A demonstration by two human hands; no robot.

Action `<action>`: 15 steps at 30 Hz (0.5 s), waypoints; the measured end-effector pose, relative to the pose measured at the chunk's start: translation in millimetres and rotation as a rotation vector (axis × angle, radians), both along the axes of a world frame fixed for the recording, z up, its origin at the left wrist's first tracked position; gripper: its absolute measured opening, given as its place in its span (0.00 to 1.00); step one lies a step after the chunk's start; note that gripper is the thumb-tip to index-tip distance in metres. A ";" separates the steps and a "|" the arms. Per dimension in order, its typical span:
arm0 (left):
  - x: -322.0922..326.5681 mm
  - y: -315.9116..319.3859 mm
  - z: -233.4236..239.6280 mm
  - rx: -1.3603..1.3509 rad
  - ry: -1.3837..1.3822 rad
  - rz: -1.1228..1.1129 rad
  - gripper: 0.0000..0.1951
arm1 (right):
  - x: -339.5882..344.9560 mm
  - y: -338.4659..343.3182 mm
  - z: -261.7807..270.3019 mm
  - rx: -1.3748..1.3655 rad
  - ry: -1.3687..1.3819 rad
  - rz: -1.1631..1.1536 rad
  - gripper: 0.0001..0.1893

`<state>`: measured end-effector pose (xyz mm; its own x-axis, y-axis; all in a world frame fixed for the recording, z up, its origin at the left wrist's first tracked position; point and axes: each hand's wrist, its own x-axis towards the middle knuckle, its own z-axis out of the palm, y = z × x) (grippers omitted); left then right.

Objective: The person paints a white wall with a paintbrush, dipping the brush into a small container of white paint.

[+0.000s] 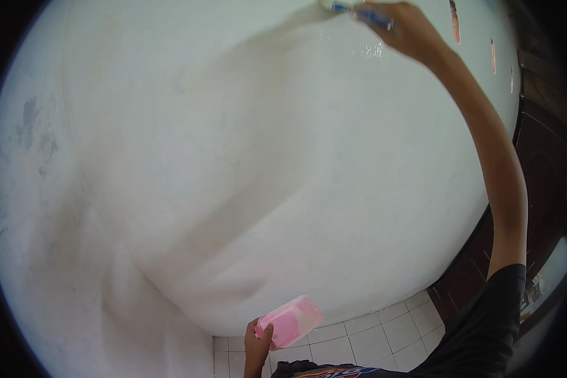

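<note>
High on the white wall (245, 141), my right hand (406, 28) grips the blue handle of a paintbrush (366, 15). The brush head lies at the top edge of the view, at or very near the wall; contact cannot be made out. Wet, shiny paint streaks (372, 50) show on the wall just below it. Low in the view, my left hand (260, 338) holds a pink plastic container (293, 321) by its left end, thumb over the rim. Whitish paint appears to lie inside the container, towards its far end.
A second wall (33, 227), with grey worn patches, meets the painted one at a corner on the left. Narrow slots (455, 23) cut the wall at upper right. A dark brown door (543, 156) stands at the right. Pale floor tiles (368, 338) lie below.
</note>
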<state>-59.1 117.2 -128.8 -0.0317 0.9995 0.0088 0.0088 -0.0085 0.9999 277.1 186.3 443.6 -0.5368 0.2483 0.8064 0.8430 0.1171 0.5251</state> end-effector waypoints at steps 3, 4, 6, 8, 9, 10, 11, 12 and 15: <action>-7.0 0.4 -11.6 -0.004 0.009 0.030 0.26 | -3.2 8.2 -61.8 -0.209 -0.086 0.046 0.09; -8.7 1.4 -15.9 0.011 0.017 0.025 0.26 | -9.2 -0.5 -80.7 -0.314 -0.078 0.021 0.09; -9.1 -1.6 -0.4 -0.020 0.014 0.016 0.26 | -23.3 -19.1 -103.5 -0.595 0.005 -0.126 0.08; -10.9 -4.4 3.3 -0.048 0.010 0.015 0.27 | -24.5 -20.7 -105.4 -0.743 0.040 -0.169 0.08; -12.2 -3.4 2.1 -0.040 0.034 0.007 0.27 | -14.9 -17.5 -100.4 -0.660 -0.015 -0.055 0.08; -11.6 -2.2 0.6 -0.035 0.056 0.003 0.27 | -8.9 -12.8 -91.7 -0.577 -0.073 0.059 0.08; -10.7 -1.2 0.5 -0.035 0.056 -0.004 0.27 | -3.6 -8.9 -74.6 -0.501 -0.062 0.052 0.09; -11.7 -2.0 -0.1 -0.056 0.027 -0.009 0.26 | -4.9 -6.6 -59.8 -0.423 0.020 0.152 0.10; -12.6 -0.2 -2.4 -0.058 0.011 -0.019 0.26 | -4.8 4.8 -15.2 -0.117 0.148 0.261 0.11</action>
